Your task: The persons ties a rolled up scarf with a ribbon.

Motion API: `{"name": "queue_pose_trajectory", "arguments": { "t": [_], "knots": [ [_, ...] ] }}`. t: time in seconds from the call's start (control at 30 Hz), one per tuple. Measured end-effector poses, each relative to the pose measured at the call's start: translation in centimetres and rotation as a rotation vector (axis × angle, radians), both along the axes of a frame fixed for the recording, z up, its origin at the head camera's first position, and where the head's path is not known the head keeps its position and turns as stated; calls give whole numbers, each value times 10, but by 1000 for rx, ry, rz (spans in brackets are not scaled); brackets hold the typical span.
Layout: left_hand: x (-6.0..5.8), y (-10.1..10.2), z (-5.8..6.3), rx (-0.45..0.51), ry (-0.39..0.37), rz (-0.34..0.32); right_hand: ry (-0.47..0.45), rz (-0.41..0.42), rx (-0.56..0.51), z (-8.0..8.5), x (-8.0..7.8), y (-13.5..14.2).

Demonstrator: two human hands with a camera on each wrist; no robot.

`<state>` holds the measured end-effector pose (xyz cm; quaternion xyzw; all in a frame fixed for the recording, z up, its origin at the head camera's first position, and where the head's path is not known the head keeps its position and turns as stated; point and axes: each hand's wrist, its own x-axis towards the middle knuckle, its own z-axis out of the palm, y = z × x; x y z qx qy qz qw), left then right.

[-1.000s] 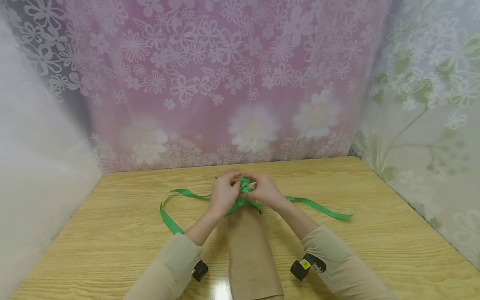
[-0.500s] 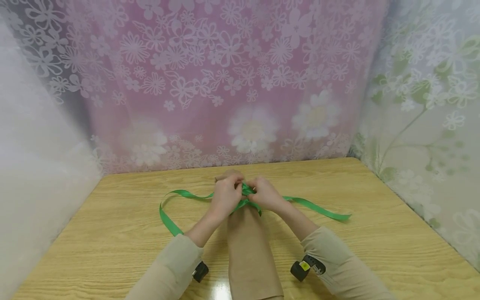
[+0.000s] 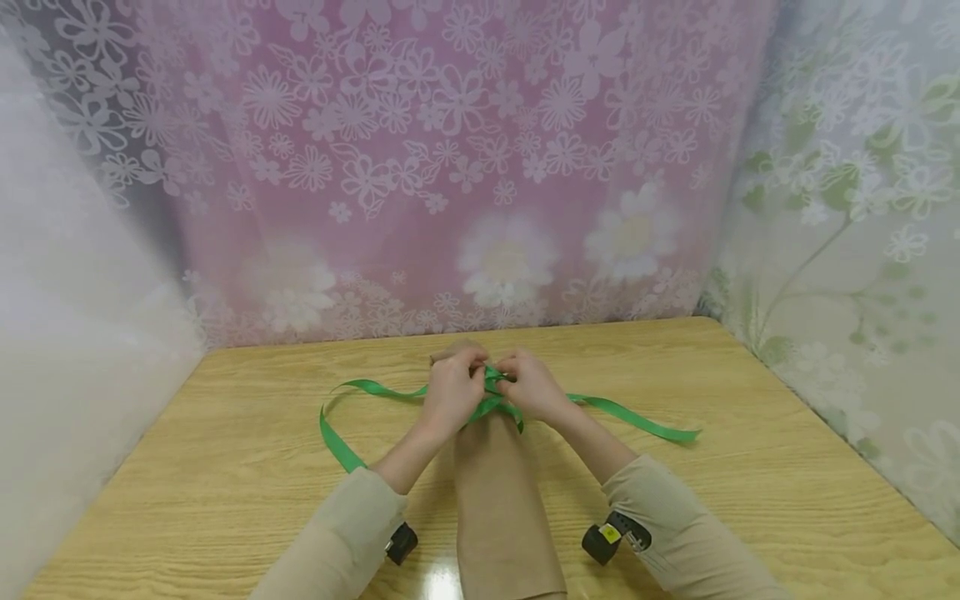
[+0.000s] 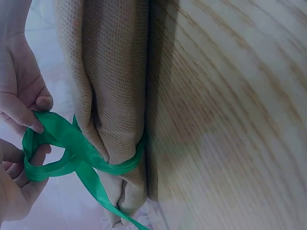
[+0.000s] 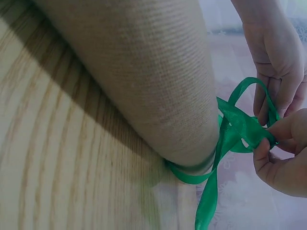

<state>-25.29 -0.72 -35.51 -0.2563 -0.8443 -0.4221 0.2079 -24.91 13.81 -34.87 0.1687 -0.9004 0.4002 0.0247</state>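
Left wrist view puts the green ribbon [image 4: 81,148] between your two hands, with a loop standing up off the brown cloth bundle [image 3: 504,508]. Your left hand [image 3: 452,392] sits on one side and your right hand [image 3: 534,390] on the other, so neither is clearly nearer. Your right thumb and finger close in a pinch on the ribbon; your left fingers curl at its loop, though their exact hold is partly hidden. The ribbon circles the bundle toward its far end, across a long axis that runs away from you between your forearms on the wooden table [image 3: 225,475]. One tail bends out to your left, the other trails right. It looks flat, narrow and satiny, twisted at the crossing; the bundle's weave is coarse, with a lengthwise fold.
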Motion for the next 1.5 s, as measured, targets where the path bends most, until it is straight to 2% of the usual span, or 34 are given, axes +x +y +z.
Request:
{"name": "queue_pose_trajectory", "arguments": {
  "t": [0.17, 0.43, 0.63, 1.03, 1.27, 1.5],
  "knots": [
    [0, 0, -2, -3, -5, -16, -37, 20, -58, -4, -1, 0],
    [0, 1, -2, -17, 25, -13, -122, -29, -107, -5, -2, 0],
    [0, 1, -1, -30, 31, -15, -122, -51, -123, -10, -6, 2],
    [3, 2, 1, 32, -76, -41, -141, -66, -180, -18, -9, 3],
    [1, 3, 0, 20, -55, -24, -163, -96, -213, -19, -10, 3],
    [1, 3, 0, 11, -30, -24, -194, -76, -340, -24, -12, 2]
  ]
}}
